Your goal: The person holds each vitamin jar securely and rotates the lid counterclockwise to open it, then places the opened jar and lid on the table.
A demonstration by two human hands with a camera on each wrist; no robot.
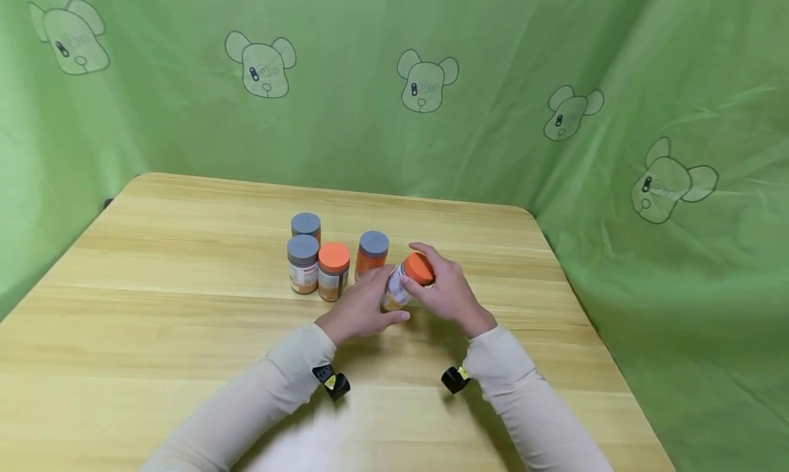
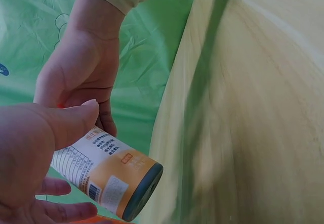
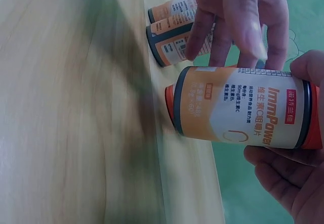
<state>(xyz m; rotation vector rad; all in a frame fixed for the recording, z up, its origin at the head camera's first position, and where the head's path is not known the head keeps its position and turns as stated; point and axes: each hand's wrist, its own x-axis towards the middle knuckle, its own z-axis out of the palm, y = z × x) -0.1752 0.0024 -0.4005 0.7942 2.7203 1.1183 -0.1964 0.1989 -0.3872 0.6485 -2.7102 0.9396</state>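
A supplement jar (image 1: 397, 290) with an orange lid, dark base and white-orange label is tilted, lid toward the upper right. My right hand (image 1: 453, 294) grips it at the lid end, thumb and fingers on opposite sides. My left hand (image 1: 364, 307) is beside the jar's lower part, its thumb stretched out and its fingers extended along the far side. In the right wrist view the label of the held jar (image 3: 238, 107) faces the camera. The left wrist view shows the dark bottom edge of the jar (image 2: 126, 178) angled down over the table.
Left of the hands stand a grey-lidded jar (image 1: 303, 265), another grey-lidded jar (image 1: 305, 225) behind it, and an orange-lidded jar (image 1: 334, 273). One more grey-lidded jar (image 1: 372, 247) stands just beyond my left fingers. Green curtain (image 1: 345, 136) hangs around the wooden table (image 1: 154, 321).
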